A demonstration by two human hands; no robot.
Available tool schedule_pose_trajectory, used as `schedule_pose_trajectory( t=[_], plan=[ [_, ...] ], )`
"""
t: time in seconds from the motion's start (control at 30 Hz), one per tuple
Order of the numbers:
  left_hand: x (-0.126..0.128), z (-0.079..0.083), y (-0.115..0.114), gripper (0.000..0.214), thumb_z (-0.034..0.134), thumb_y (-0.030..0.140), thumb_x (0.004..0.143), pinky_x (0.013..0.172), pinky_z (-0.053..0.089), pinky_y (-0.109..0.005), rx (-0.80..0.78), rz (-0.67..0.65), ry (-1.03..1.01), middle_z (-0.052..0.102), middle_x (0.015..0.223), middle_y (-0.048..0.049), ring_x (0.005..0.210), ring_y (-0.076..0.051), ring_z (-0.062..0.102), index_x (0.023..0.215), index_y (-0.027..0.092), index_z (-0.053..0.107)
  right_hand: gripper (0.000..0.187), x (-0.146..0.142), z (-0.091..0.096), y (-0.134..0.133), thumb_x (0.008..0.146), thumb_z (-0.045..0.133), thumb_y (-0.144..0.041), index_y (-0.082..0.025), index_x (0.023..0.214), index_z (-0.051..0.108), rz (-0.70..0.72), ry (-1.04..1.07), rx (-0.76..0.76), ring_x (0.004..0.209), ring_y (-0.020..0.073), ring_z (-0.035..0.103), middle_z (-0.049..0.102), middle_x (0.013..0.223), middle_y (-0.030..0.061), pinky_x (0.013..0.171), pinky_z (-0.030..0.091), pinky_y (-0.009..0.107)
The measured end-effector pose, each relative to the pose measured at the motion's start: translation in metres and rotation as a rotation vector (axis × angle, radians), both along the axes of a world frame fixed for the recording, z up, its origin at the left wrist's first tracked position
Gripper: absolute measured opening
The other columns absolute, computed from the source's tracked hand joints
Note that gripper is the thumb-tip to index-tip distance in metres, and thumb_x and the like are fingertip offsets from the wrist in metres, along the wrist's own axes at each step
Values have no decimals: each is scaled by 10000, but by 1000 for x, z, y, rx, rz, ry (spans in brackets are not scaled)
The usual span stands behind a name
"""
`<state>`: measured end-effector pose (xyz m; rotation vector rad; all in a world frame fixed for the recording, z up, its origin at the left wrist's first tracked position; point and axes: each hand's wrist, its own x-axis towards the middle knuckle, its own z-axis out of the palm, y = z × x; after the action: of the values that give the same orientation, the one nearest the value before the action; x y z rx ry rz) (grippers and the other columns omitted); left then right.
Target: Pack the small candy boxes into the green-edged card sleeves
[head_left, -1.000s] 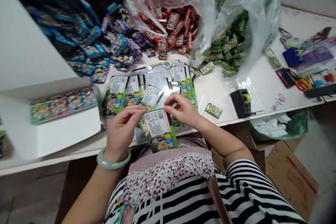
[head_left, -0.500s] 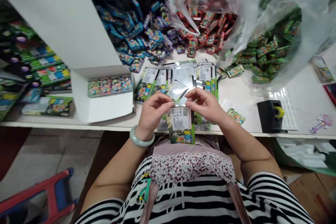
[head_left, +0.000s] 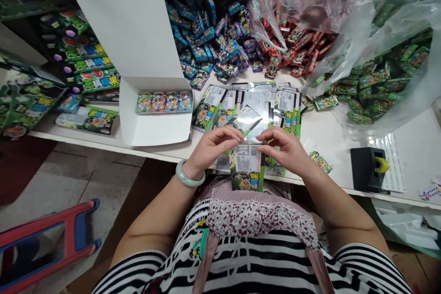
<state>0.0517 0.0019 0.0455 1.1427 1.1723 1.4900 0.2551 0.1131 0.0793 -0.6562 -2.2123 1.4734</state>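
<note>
A green printed pouch [head_left: 247, 166] with a white barcode label hangs upright at the table's front edge. My left hand [head_left: 211, 149] pinches its top left corner, and my right hand [head_left: 286, 151] pinches its top right corner. A pale green bangle [head_left: 189, 177] sits on my left wrist. Behind my hands lies a fanned stack of the same flat pouches [head_left: 249, 108]. One small green candy pack [head_left: 320, 161] lies on the table just right of my right hand.
An open white box [head_left: 155, 125] with a row of packs stands left, its lid raised. Blue [head_left: 203, 41], red [head_left: 292, 48] and green [head_left: 375, 87] candy packs lie heaped behind, some in clear bags. A black tape dispenser [head_left: 369, 169] sits right. A red stool [head_left: 48, 243] stands on the floor.
The view has swung left and down, bringing the floor, stool and left shelves into sight. Both hands keep their pinch on the pouch's top edge and have drawn closer together.
</note>
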Motion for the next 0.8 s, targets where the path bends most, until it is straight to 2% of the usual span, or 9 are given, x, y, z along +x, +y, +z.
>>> schedule_pose_trajectory(
  t=[0.23,0.4,0.57,0.73,0.8],
  plan=[
    [5,0,-2,93,712,315,878,829,559,-323,66,61,90,724,899,-47,899,-164,681,856,225,716,110,6,-18,-14,929,612,-328,-251,1001,641,-124,50,177,871,154,630,664,963,32,692,541,302],
    [9,-4,-4,101,739,307,855,806,567,-315,73,48,173,699,889,-49,889,-165,674,876,215,704,70,8,-22,-13,949,567,-269,-254,900,615,-101,79,270,910,163,628,662,924,19,713,529,314],
    [15,-7,2,221,746,376,842,750,566,-277,3,132,167,669,909,-27,840,-142,661,970,217,664,61,6,-28,-14,932,553,-265,-239,932,608,-190,87,204,910,175,629,657,934,41,677,525,308],
    [15,-4,7,160,740,349,844,770,556,-290,10,102,198,672,860,-36,838,-150,654,858,202,676,106,3,-35,-18,917,582,-319,-237,965,630,-263,106,80,879,162,622,653,947,38,700,531,309],
    [14,-6,8,135,744,326,837,765,552,-286,7,107,205,676,850,-34,835,-150,655,839,206,681,133,4,-35,-19,921,578,-341,-239,977,643,-248,114,26,920,162,623,656,973,43,728,536,304]
  ],
)
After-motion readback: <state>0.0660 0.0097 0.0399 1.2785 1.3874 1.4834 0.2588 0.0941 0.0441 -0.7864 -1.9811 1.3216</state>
